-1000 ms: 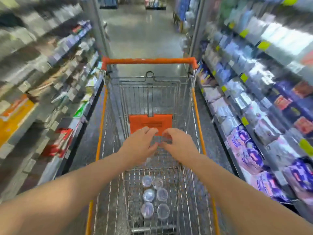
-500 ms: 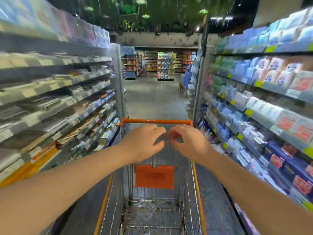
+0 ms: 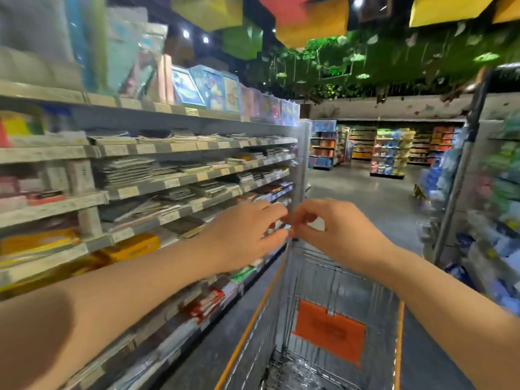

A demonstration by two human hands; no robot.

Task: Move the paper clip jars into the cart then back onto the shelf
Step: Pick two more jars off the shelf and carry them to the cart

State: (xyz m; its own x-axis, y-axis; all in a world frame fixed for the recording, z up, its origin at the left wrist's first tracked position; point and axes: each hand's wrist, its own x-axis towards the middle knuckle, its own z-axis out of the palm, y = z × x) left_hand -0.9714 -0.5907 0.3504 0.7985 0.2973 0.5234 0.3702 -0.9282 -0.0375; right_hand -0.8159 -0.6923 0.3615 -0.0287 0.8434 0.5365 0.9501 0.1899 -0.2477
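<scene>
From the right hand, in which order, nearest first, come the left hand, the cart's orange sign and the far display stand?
1. left hand: just left of the right hand, fingertips almost meeting.
2. orange sign: below, inside the cart.
3. display stand: far off, beyond the aisle's end.

Light falls evenly from overhead; small ceiling spots point(image 3: 185, 33) burn white against a dark ceiling, and the far floor point(image 3: 365, 192) carries a dull sheen. Motion blur smears the left shelves point(image 3: 140, 170) and right shelves point(image 3: 501, 192); the left hand point(image 3: 242, 237) and right hand point(image 3: 337, 235) are soft at the fingertips. The wide lens bows shelf lines and swells the forearms point(image 3: 84, 319) at the lower corners. The cart tag point(image 3: 329, 330) is unreadable.
</scene>
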